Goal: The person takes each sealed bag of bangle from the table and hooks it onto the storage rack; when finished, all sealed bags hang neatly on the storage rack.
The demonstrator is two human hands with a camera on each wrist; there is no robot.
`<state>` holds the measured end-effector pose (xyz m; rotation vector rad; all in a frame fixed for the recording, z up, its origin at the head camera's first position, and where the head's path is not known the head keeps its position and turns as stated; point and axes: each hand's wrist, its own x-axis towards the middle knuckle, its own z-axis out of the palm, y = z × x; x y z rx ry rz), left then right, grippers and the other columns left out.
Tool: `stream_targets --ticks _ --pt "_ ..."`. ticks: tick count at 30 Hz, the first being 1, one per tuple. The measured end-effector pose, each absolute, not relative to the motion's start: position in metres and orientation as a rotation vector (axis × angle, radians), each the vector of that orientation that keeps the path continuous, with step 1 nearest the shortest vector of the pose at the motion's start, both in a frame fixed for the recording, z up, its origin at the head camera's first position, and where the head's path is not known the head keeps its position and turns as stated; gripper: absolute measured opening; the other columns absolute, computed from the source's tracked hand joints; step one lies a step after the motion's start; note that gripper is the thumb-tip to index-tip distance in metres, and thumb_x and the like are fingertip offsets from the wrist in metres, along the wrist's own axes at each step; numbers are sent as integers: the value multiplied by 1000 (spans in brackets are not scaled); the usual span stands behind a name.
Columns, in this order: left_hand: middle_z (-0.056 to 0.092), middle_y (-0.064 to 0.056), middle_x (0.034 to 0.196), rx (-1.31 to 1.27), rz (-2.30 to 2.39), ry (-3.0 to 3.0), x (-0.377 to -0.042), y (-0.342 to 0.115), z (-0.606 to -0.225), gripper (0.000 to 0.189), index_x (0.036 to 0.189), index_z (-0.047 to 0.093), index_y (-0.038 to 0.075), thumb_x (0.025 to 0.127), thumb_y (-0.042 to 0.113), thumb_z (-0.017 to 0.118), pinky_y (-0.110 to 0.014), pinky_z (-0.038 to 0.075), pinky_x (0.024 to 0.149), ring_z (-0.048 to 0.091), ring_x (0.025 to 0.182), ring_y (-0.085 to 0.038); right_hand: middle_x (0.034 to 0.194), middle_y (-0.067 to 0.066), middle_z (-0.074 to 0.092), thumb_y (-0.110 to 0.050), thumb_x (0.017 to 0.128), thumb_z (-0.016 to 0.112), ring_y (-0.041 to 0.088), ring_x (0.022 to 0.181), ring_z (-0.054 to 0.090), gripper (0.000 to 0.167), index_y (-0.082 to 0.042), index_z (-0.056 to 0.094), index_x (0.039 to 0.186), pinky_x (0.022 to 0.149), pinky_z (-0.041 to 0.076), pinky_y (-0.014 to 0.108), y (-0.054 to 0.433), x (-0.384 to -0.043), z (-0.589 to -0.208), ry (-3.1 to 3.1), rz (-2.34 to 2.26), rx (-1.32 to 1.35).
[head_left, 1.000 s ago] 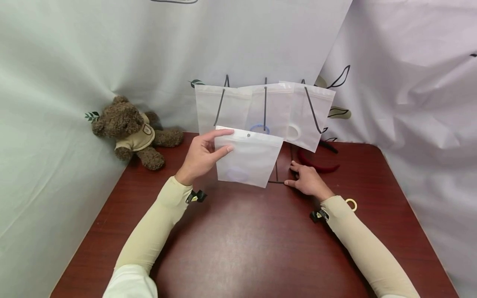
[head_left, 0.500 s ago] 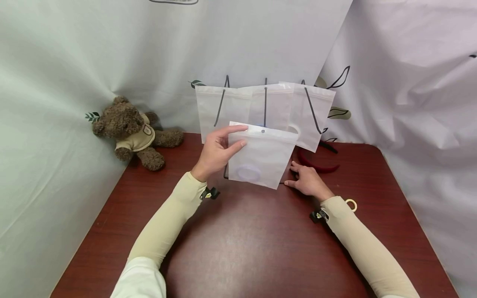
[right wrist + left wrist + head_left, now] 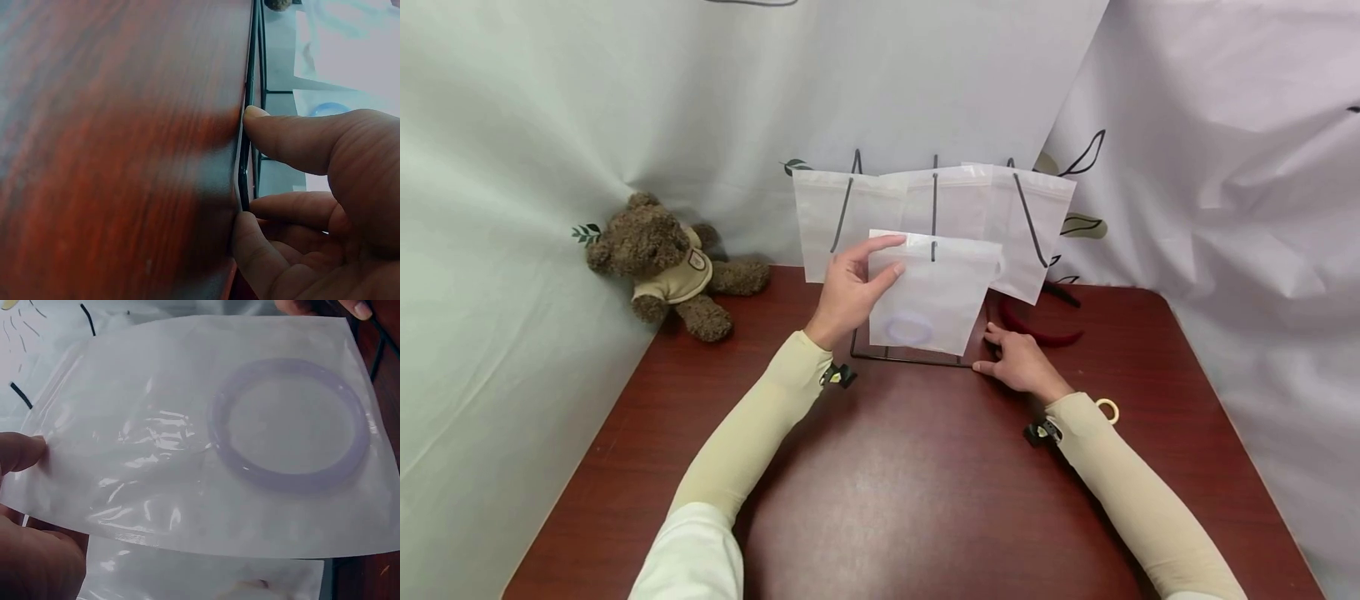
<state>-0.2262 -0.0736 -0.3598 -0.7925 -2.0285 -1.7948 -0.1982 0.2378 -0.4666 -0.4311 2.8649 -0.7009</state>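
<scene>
My left hand (image 3: 847, 292) pinches a white translucent zip bag (image 3: 943, 296) near its upper left edge. A pale purple bangle (image 3: 294, 482) shows through the bag in the left wrist view. The tip of the middle prong (image 3: 933, 252) of a black wire rack (image 3: 917, 361) shows in front of the bag's top strip, at its punched hole. Three similar bags hang behind it on the rack: a left one (image 3: 823, 208), a middle one (image 3: 958, 200) and a right one (image 3: 1037, 225). My right hand (image 3: 1021, 362) grips the rack's front right base corner, thumb and fingers against the rod.
A brown teddy bear (image 3: 651, 250) sits at the back left of the dark red table (image 3: 910, 483). Right of the rack lies a dark red curved object (image 3: 1045, 337). A pale yellow ring (image 3: 1108, 410) lies beside my right forearm. White curtains (image 3: 490, 250) surround the table.
My left hand has carried the bag rightward and upward to the middle prong, whose tip now shows in front of the bag's hole. The right hand has stayed on the rack.
</scene>
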Motion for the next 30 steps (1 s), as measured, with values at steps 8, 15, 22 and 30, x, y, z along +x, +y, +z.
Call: stream_targets --ticks 8,15,22,30 --pt "73 6 105 -708 -1733 -2059 -246 -65 -359 35 133 75 19 98 16 76 -27 21 48 16 50 -13 163 30 40 -29 95 79 47 138 56 71 10 53 149 122 33 63 237 -197 -466 2876 -701 -432" --pt "73 -6 136 -671 -1807 -1988 -267 -58 -357 35 132 74 10 97 7 75 -18 44 85 56 96 3 162 30 41 -29 94 79 47 138 56 71 10 54 148 122 32 62 236 -198 -466 2881 -697 -430" --pt "73 -10 136 -680 -1811 -1928 -285 -51 -357 35 130 74 6 96 2 73 -22 43 98 60 112 -3 162 30 43 -30 94 79 49 148 43 71 10 55 148 123 30 63 238 -199 -467 2883 -684 -419" --pt "73 -11 135 -674 -1787 -1890 -300 -49 -358 33 130 75 5 97 3 71 -21 45 87 62 110 -3 163 28 42 -31 95 79 49 151 39 72 8 53 150 123 32 61 237 -199 -464 2863 -698 -407"
